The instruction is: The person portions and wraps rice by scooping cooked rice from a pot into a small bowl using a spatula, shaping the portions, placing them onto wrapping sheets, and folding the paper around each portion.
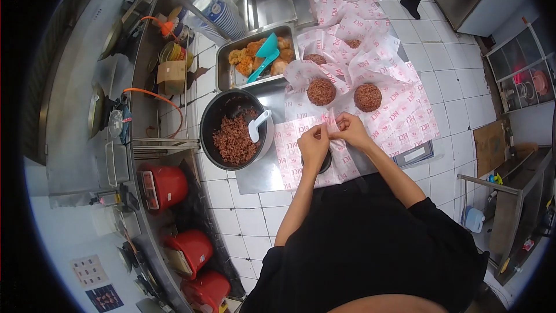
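Several domed, grainy red-brown rice mounds [321, 91] on pink-printed white paper [411, 117].
Left hand [313, 146] and right hand [354, 131]: fingertips closed, pinching a thin pink-marked piece [328, 119], material unclear.

You're in a food-service kitchen [437, 75]. A large pot [266, 144] of reddish grain [233, 139] and a metal tray [224, 74] of fried food [245, 62] line the left edge of the steel tabletop [260, 178], printed paper [408, 107] spreads toward its right edge, with white floor tiles [412, 32] below.

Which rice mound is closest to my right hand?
The right-hand rice mound of the front pair, just beyond your right hand; the left-hand mound and those behind lie farther away.
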Demonstrator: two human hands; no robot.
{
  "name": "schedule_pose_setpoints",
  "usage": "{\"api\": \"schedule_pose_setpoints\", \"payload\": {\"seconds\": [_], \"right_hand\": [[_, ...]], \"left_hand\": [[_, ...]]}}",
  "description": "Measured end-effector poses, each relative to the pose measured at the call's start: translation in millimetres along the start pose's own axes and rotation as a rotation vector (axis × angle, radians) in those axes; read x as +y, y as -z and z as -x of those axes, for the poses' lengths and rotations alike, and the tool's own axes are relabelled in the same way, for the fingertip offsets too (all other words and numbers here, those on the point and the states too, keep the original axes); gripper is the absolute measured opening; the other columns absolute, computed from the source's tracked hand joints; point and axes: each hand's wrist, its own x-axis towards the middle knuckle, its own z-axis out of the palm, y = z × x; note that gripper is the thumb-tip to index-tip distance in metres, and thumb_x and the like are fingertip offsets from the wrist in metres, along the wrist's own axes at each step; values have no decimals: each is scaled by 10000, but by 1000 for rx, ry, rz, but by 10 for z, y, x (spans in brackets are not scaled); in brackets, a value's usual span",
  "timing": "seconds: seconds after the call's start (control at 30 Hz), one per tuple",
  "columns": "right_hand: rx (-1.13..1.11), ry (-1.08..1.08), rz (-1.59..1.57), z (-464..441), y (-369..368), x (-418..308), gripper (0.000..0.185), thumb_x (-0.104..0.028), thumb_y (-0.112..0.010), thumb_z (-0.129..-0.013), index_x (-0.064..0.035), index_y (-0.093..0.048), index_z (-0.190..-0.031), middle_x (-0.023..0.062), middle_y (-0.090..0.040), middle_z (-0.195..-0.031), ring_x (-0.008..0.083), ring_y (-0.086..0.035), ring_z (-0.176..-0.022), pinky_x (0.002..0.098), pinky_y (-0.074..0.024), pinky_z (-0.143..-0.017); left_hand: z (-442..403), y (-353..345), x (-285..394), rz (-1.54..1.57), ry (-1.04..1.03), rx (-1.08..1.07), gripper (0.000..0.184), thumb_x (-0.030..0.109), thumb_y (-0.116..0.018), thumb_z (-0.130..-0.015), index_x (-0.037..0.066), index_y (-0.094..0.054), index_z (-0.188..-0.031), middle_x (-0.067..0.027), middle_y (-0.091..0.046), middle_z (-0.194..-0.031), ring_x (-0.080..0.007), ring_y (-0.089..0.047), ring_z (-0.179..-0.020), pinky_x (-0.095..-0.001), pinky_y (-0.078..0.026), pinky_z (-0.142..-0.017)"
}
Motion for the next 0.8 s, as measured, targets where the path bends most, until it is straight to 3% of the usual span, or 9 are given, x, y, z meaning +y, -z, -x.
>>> {"api": "schedule_pose_setpoints", "payload": {"seconds": [0.13, 0.23, 0.37, 0.47, 0.57, 0.67, 0.8], "right_hand": [[25, 14, 130, -6, 66, 26, 464, -57, -899, -619, -55, -543, -916, -26, -545, -639, 45, -514, -598, 217, -410, -536], [89, 54, 136, 85, 89, -62, 527, -102, -923, -584, -56, -539, -943, -15, -554, -629, 69, -529, -586, 241, -421, -533], [93, 34, 148, 165, 94, -103, 529, -161, -929, -574, -56, -563, -941, 13, -582, -657, 97, -554, -608, 266, -443, -555], [118, 23, 288, 103, 91, 47, 463, -179, -918, -596, -49, -603, -909, 39, -608, -686, 98, -567, -624, 268, -459, -570], [12, 2, 347, 116, 91, -26, 291, -111, -839, -750, -23, -591, -876, -22, -589, -692, 51, -546, -635, 219, -437, -582], [-33, -133, -41, 164, 145, -155, 210, -55, -810, -738, -7, -632, -839, 32, -647, -708, 81, -582, -636, 249, -459, -562], [-105, -163, 80, 133, 182, -217, 145, -19, -768, -802, -30, -623, -811, 10, -651, -718, 56, -599, -647, 212, -466, -570]], "left_hand": [[-12, 59, 84, -53, 70, -77, 282, 264, -668, -900, -1, -757, -934, -146, -739, -795, -196, -721, -712, -297, -545, -677], [-62, -22, -84, 128, 67, -94, 273, 263, -655, -900, 12, -756, -936, -180, -724, -778, -254, -733, -729, -325, -550, -686], [-55, 9, -30, 102, 22, -118, 253, 247, -700, -869, 15, -757, -953, -157, -737, -804, -227, -734, -751, -305, -552, -710], [-32, 46, 102, 113, 7, -157, 239, 228, -732, -844, 20, -760, -957, -146, -743, -827, -210, -734, -766, -294, -553, -723], [-69, 26, 1, 80, -43, -178, 236, 223, -746, -839, 19, -760, -958, -148, -745, -844, -193, -732, -770, -289, -555, -728], [-103, 65, 1, 136, 10, -164, 247, 226, -744, -845, 8, -756, -960, -149, -746, -855, -181, -730, -779, -290, -559, -733], [-129, 40, -119, 248, 116, -197, 272, 229, -753, -840, -10, -749, -972, -148, -748, -870, -183, -731, -790, -290, -564, -745]]}}
